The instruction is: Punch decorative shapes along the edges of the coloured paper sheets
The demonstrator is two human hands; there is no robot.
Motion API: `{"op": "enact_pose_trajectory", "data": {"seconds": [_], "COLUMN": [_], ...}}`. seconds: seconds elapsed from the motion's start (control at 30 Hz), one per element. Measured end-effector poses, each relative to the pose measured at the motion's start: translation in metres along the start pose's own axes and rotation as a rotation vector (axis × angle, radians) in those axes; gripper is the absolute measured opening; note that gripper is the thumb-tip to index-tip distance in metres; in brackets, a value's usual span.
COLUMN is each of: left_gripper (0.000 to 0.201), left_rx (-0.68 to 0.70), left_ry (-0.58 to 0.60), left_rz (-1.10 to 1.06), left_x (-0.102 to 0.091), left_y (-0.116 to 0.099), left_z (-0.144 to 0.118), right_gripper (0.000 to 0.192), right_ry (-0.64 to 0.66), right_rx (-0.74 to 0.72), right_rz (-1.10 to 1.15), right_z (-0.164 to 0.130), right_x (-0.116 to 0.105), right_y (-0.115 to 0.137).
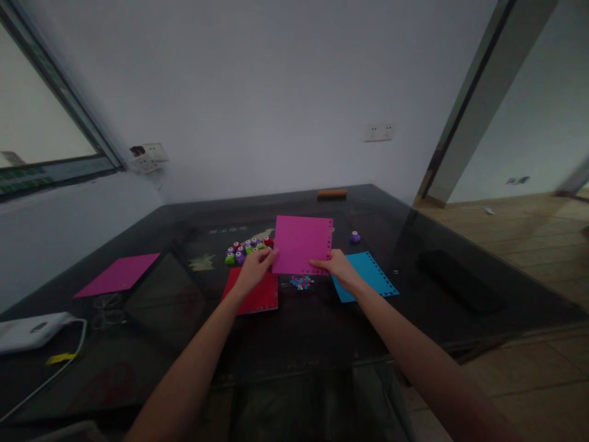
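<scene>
Both my hands hold up a magenta sheet (301, 243) with punched holes along its right and lower edges. My left hand (254, 268) pinches its lower left corner. My right hand (337, 265) grips its lower edge on the right. Under my left hand a red sheet (257, 296) lies flat on the dark glass table (304, 331). A blue sheet (370, 275) with punched edges lies under my right wrist. Small coloured paper bits (301, 282) lie between the two sheets.
A cluster of small green, purple and red punches (246, 249) sits left of the held sheet, and one purple punch (354, 236) to its right. Another magenta sheet (118, 274) lies far left. A white device (30, 331), its cable and scissors (107, 310) are at the near left.
</scene>
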State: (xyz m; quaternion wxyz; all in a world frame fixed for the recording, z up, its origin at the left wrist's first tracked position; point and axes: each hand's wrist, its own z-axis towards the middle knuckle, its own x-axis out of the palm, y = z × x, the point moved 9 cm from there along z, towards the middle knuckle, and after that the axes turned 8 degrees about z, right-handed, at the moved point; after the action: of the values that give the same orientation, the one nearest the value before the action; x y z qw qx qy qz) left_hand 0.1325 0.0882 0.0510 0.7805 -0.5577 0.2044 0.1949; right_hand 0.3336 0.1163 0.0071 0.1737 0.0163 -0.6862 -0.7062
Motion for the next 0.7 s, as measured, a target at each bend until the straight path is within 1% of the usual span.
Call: {"op": "enact_pose_trajectory", "data": {"seconds": [0.03, 0.07, 0.13, 0.17, 0.2, 0.27, 0.33, 0.37, 0.43, 0.53, 0.7], "left_gripper": [0.039, 0.037, 0.036, 0.035, 0.033, 0.031, 0.029, 0.029, 0.029, 0.029, 0.029], "left_rx": [0.005, -0.009, -0.050, -0.076, -0.108, -0.199, -0.290, -0.319, -0.330, -0.294, -0.263], "left_ry": [-0.086, -0.148, -0.383, -0.477, -0.544, -0.576, -0.545, -0.520, -0.452, -0.361, -0.294], "left_rz": [0.016, 0.030, 0.133, 0.201, 0.270, 0.395, 0.552, 0.601, 0.630, 0.608, 0.605], "left_x": [-0.017, -0.033, -0.077, -0.097, -0.113, -0.134, -0.143, -0.144, -0.140, -0.128, -0.120], "left_y": [0.004, 0.011, 0.028, 0.037, 0.047, 0.071, 0.094, 0.103, 0.117, 0.126, 0.131], "left_z": [0.002, 0.004, 0.002, -0.001, -0.004, -0.009, -0.011, -0.012, -0.011, -0.006, 0.000], "right_gripper": [0.043, 0.043, 0.041, 0.040, 0.040, 0.040, 0.040, 0.040, 0.039, 0.040, 0.041], "right_ry": [-0.012, -0.021, -0.039, -0.046, -0.049, -0.054, -0.052, -0.054, -0.058, -0.066, -0.094], "right_rx": [-0.004, -0.007, -0.009, -0.010, -0.009, -0.011, -0.017, -0.018, -0.017, -0.017, -0.038], "right_rz": [-0.001, -0.003, -0.010, -0.011, -0.010, -0.005, 0.003, 0.005, 0.005, 0.001, 0.002], "right_z": [0.001, 0.002, 0.003, 0.003, 0.003, 0.002, 0.002, 0.002, 0.002, 0.003, 0.004], "right_x": [-0.002, -0.003, -0.006, -0.007, -0.007, -0.007, -0.008, -0.008, -0.009, -0.011, -0.015], "right_y": [0.000, -0.001, -0.001, -0.001, -0.001, 0.000, 0.000, 0.000, 0.000, -0.001, 0.002]}}
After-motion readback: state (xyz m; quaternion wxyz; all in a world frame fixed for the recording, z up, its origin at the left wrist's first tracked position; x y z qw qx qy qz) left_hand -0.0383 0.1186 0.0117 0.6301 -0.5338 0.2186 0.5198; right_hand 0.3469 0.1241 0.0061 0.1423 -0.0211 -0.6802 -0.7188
